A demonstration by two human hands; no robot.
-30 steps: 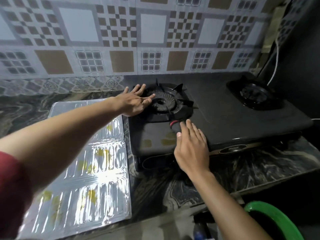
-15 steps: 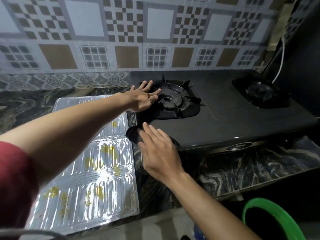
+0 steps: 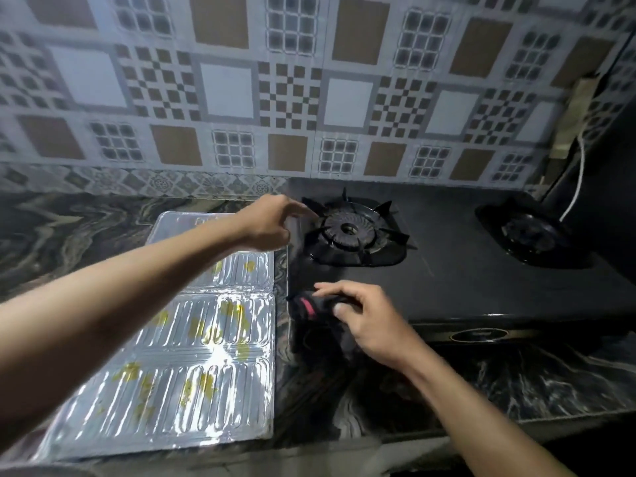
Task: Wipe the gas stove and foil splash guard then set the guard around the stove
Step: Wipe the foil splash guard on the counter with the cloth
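Stove stroke is finishing at the corner; the cloth is being gathered up.

The right hand (image 3: pixel 364 320), lying flat on the cloth half a second earlier, is now pinching the dark, pink-striped cloth (image 3: pixel 309 308) between thumb and fingertips at the front-left corner of the gas stove (image 3: pixel 481 280). The left hand (image 3: pixel 272 223), earlier spread flat beside the burner (image 3: pixel 351 232), is lifting with its fingers drawing in; blur is preventing a finding on whether it is closing or touching the grate. Judgement: stove wiping is concluding and the guard is coming next. The foil splash guard (image 3: pixel 206 339) is lying flat and yellow-stained just left of the grip, apparently unwiped.
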